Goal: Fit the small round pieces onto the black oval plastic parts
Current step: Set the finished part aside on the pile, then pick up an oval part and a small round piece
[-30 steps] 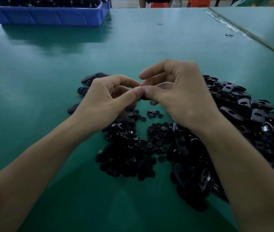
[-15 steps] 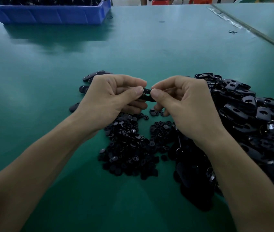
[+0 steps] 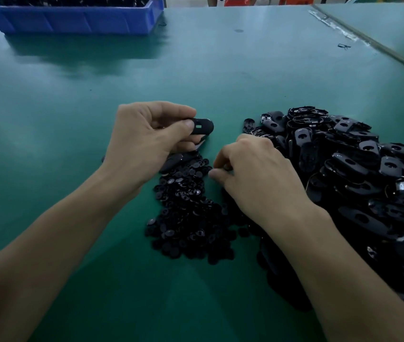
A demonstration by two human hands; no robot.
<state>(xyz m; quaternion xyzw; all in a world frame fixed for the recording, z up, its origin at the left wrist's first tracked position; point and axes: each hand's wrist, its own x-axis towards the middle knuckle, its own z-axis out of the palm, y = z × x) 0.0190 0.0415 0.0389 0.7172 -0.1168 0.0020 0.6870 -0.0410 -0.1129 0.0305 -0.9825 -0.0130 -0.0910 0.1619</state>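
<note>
My left hand (image 3: pixel 144 141) pinches a black oval part (image 3: pixel 203 126) between thumb and forefinger, its free end pointing right above the table. My right hand (image 3: pixel 252 174) is lowered over the top of the pile of small round pieces (image 3: pixel 188 213), fingers curled down; its fingertips seem to pinch a small round piece (image 3: pixel 226 167), though this is mostly hidden. A big heap of black oval parts (image 3: pixel 359 183) lies to the right of my right hand.
A blue bin (image 3: pixel 72 19) filled with dark parts stands at the far left of the green table (image 3: pixel 220 70). A seam to a second table runs along the far right. A small black scrap (image 3: pixel 344 46) lies near it.
My hands have separated. The left keeps the oval part and has shifted slightly left; the right has let go of it and dropped down to the pile of round pieces.
</note>
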